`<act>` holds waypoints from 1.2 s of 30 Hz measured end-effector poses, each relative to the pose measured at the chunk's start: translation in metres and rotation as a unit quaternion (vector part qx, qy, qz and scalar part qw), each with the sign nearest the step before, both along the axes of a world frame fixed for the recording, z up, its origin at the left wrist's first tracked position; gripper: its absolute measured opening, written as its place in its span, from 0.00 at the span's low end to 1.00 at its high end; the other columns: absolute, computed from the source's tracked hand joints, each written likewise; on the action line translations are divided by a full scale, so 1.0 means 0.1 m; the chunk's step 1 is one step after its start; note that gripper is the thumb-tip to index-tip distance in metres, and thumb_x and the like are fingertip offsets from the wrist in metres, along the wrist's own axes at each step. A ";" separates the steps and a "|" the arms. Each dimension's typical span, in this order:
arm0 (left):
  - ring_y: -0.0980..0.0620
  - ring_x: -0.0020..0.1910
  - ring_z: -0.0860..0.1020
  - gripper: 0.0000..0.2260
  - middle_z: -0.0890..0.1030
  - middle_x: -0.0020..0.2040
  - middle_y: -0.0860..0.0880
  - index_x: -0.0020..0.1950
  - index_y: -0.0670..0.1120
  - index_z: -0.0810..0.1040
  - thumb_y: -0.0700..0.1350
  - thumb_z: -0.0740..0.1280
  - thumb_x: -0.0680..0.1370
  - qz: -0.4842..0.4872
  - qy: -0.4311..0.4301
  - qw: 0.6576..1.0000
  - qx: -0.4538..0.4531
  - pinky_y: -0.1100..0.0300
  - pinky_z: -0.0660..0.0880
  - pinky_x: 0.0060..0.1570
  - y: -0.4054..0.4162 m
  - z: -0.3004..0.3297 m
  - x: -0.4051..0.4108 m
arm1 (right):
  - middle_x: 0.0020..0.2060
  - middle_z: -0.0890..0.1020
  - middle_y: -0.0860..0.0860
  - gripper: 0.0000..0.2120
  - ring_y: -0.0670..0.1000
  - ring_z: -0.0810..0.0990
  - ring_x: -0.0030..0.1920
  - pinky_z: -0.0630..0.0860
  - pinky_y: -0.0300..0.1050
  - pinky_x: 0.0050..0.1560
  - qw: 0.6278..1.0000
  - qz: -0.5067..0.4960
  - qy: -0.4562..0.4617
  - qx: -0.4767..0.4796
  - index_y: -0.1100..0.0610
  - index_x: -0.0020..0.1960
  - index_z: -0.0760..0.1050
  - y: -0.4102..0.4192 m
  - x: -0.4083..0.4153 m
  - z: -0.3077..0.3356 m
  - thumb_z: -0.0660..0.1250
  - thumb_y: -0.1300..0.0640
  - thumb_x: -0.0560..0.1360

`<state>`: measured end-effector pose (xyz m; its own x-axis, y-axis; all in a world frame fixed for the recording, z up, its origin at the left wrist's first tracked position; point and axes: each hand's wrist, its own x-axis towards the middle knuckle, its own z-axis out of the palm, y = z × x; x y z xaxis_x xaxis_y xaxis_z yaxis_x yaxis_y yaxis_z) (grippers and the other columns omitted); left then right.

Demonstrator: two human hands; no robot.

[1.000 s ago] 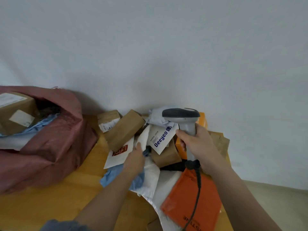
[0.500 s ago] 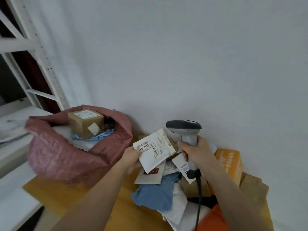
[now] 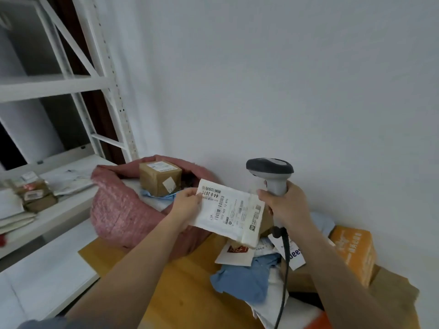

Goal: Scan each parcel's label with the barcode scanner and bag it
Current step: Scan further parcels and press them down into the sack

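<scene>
Left hand [image 3: 187,207] pinches a flat white labelled mailer parcel [image 3: 229,213] aloft, label up; right hand [image 3: 288,205] grips the grey pistol-grip barcode scanner [image 3: 270,173] beside it. Behind, a pink woven bag [image 3: 118,207] holds a brown cardboard box [image 3: 159,178] on the yellow wooden table [image 3: 190,276]; white metal shelving [image 3: 71,84] stands left.

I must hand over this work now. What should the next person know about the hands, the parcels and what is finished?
Left hand pinches the white parcel by its edge, label facing up, held above the table.
Right hand grips the barcode scanner, upright beside the parcel.
Pink bag stands open at left; a brown box and other parcels are already inside.
Whether this label is scanned cannot be told.
Left: bag this parcel, then do the pile at right, including the orange box.
</scene>
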<state>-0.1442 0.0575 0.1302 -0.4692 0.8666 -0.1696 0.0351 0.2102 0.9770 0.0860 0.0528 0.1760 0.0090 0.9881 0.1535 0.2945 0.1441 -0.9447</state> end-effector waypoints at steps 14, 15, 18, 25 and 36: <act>0.38 0.67 0.73 0.19 0.77 0.63 0.37 0.68 0.38 0.68 0.27 0.52 0.80 -0.110 -0.450 0.886 0.002 0.42 0.78 0.52 0.07 0.25 0.51 | 0.44 0.83 0.51 0.16 0.44 0.81 0.31 0.76 0.40 0.35 0.973 -0.063 0.211 -0.064 0.56 0.57 0.74 0.14 -0.03 -0.02 0.74 0.58 0.72; 0.38 0.65 0.74 0.19 0.78 0.61 0.37 0.67 0.37 0.69 0.26 0.53 0.79 -0.141 -0.417 0.898 -0.013 0.44 0.79 0.49 0.06 0.24 0.53 | 0.44 0.83 0.52 0.15 0.43 0.81 0.30 0.75 0.38 0.32 0.973 -0.071 0.211 -0.063 0.56 0.57 0.74 0.16 -0.03 -0.02 0.73 0.61 0.72; 0.44 0.47 0.84 0.16 0.83 0.52 0.40 0.63 0.39 0.73 0.27 0.59 0.78 -0.222 -0.324 0.919 -0.038 0.50 0.81 0.47 0.03 0.24 0.49 | 0.44 0.82 0.55 0.16 0.46 0.79 0.33 0.73 0.33 0.28 0.974 -0.101 0.194 -0.056 0.59 0.56 0.73 0.20 0.02 -0.02 0.70 0.68 0.71; 0.46 0.55 0.82 0.13 0.83 0.57 0.43 0.63 0.42 0.77 0.38 0.66 0.79 -0.262 -0.190 0.945 -0.040 0.52 0.81 0.49 0.12 0.32 0.36 | 0.40 0.81 0.53 0.12 0.48 0.78 0.34 0.75 0.41 0.35 0.988 -0.071 0.135 -0.039 0.57 0.50 0.72 0.24 0.09 -0.02 0.70 0.68 0.71; 0.42 0.53 0.81 0.11 0.81 0.58 0.42 0.59 0.41 0.75 0.31 0.64 0.78 0.011 -0.167 0.986 0.002 0.41 0.79 0.50 0.42 0.15 0.13 | 0.31 0.77 0.52 0.05 0.41 0.75 0.25 0.71 0.36 0.32 0.995 0.092 -0.014 -0.037 0.57 0.47 0.74 0.03 0.19 0.33 0.67 0.56 0.78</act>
